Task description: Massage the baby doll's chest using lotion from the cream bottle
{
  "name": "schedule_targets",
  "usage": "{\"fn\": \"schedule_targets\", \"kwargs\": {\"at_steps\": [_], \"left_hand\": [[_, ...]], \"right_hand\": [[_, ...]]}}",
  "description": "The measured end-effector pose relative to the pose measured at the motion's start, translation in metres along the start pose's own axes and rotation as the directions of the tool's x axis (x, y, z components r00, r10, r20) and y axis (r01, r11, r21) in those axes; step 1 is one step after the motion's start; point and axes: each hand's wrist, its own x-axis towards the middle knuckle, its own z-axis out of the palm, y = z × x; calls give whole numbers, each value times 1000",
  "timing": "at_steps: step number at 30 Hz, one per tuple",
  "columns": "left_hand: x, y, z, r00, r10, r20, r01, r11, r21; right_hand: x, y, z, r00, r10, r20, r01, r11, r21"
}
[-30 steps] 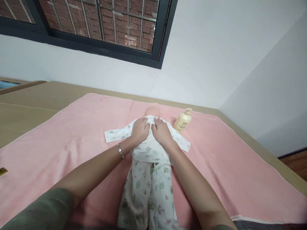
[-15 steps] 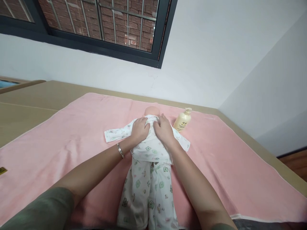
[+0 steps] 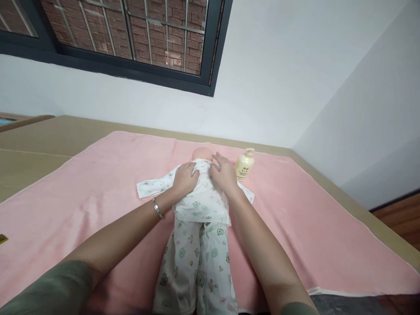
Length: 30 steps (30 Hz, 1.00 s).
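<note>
A baby doll (image 3: 202,153) in a white patterned long-sleeved top (image 3: 201,205) and matching trousers (image 3: 213,262) lies stretched out, its bare head toward the wall. Both sleeves are spread to the sides. My left hand (image 3: 184,180) rests on the left part of the doll's chest near the shoulder, fingers laid on the cloth. On the other side, my right hand (image 3: 225,175) is by the shoulder and collar, its fingers apart and one reaching up beside the head. Neither hand visibly grips anything. Just right of my right hand stands a pale yellow pump bottle (image 3: 244,166).
A pink blanket (image 3: 98,188) with some creases covers the tan padded surface (image 3: 42,135). Behind it is a white wall (image 3: 262,78) with a dark-framed barred window (image 3: 138,72). A small yellow-black label (image 3: 3,238) lies at the left edge.
My right hand's fingers have spread and lifted toward the doll's head. My left hand stays at the shoulder. The whole view has shifted slightly, moving things leftward.
</note>
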Motion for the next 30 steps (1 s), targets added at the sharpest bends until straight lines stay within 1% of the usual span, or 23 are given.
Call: {"fn": "schedule_targets", "kwargs": {"at_steps": [3,6,8,9,10,11,12,13,14,15,16,17,18,19,21,24,27,30], "left_hand": [[0,14,-15,994,2,106,-3,1000,11],[-8,38,-31,979,62,194,-56,998,-37],[-13,60,-36,961,131,245,-91,982,-166],[-13,71,-37,951,159,265,-82,957,-278],[-11,83,-36,943,176,282,-48,911,-410],[-6,94,-34,938,179,296,15,835,-550],[3,104,-31,935,163,314,102,726,-680],[14,113,-27,933,128,338,203,588,-783],[26,121,-23,925,80,372,305,428,-851],[40,127,-19,895,22,445,425,255,-868],[54,131,-16,847,-12,532,531,99,-842],[67,134,-12,795,-14,607,606,-30,-795],[78,137,-9,761,-1,649,643,-133,-754],[87,138,-6,737,17,676,663,-211,-718],[98,141,0,716,57,695,673,-319,-667],[102,146,7,712,86,697,658,-429,-619],[100,147,11,729,70,681,621,-484,-616],[96,139,6,726,63,685,621,-490,-612]], "right_hand": [[11,6,-38,987,29,-160,-31,1000,-7],[16,19,-75,956,58,-288,-77,995,-57],[17,32,-92,937,96,-335,-120,991,-52],[17,39,-98,931,121,-346,-143,989,-38],[17,46,-101,927,146,-347,-164,986,-25],[17,53,-103,927,165,-335,-181,983,-16],[17,59,-102,933,176,-313,-189,982,-12],[18,64,-100,943,177,-282,-188,982,-12],[19,68,-96,954,169,-247,-178,984,-15],[20,71,-92,966,152,-208,-160,987,-25],[21,73,-87,977,128,-169,-138,989,-45],[22,74,-82,986,106,-131,-117,990,-76],[22,75,-78,991,90,-96,-102,987,-121],[23,74,-74,995,80,-66,-91,980,-177],[24,71,-69,997,74,-31,-80,950,-303],[26,64,-67,996,82,-27,-86,903,-421],[30,56,-69,992,118,-51,-128,886,-446],[35,50,-71,982,172,-75,-188,871,-454]]}}
